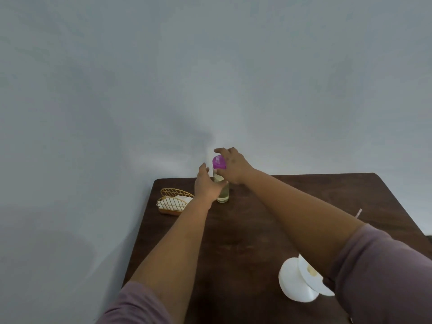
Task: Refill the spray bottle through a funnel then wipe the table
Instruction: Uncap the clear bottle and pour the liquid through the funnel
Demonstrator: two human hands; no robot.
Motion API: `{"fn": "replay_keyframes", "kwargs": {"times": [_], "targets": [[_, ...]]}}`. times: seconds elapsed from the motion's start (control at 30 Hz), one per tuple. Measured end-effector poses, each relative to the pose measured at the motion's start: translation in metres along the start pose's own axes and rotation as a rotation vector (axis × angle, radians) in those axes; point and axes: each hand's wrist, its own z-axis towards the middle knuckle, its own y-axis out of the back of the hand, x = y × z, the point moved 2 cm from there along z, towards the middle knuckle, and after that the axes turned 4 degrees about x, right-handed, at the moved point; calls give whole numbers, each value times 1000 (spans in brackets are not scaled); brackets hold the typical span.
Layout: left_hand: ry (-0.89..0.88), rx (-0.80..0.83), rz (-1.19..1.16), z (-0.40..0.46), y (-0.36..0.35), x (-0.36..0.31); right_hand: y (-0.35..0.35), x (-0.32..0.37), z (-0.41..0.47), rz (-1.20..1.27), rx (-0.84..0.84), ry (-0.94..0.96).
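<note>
The dark worktop (257, 230) carries a white funnel (301, 279) near its front right edge. The spray bottle (222, 188) stands upright near the far left corner, long axis vertical. The left hand (207, 185) grips its body; the right hand (233, 167) grasps the purple cap (219, 162) directly above.

the surface (257, 230) was dark wood, matt and faintly scuffed. the spray bottle (223, 192) looked like clear glossy plastic, its cap (219, 162) purple plastic. the basket (174, 202) was thin gold-toned wire, holding white cloth (173, 203). the funnel (297, 279) was smooth white plastic.
</note>
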Motion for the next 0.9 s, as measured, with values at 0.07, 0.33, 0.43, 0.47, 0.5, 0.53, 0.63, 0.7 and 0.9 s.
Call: {"fn": "replay_keyframes", "kwargs": {"times": [0.07,0.33,0.43,0.47,0.5,0.53,0.63,0.7,0.9], "targets": [[-2,36,-9,10,-5,1,-4,2,11,-88,40,4],[-120,26,3,6,-13,10,-13,8,4,-211,7,-55],[-170,27,-1,-14,-13,16,-16,13,-18,-205,5,-74],[-172,35,-7,-24,-13,19,-16,16,-27,-205,21,-78],[-180,43,-9,-36,-13,22,-17,18,-37,-210,43,-83],[-194,48,-9,-48,-13,26,-17,22,-49,-217,63,-87],[-257,72,9,-93,-9,42,-20,35,-94,-236,111,-85],[-286,109,9,-129,-7,56,-27,40,-134,-233,135,-80],[-351,167,-20,-220,-15,94,-47,35,-239,-158,226,-76]]}}
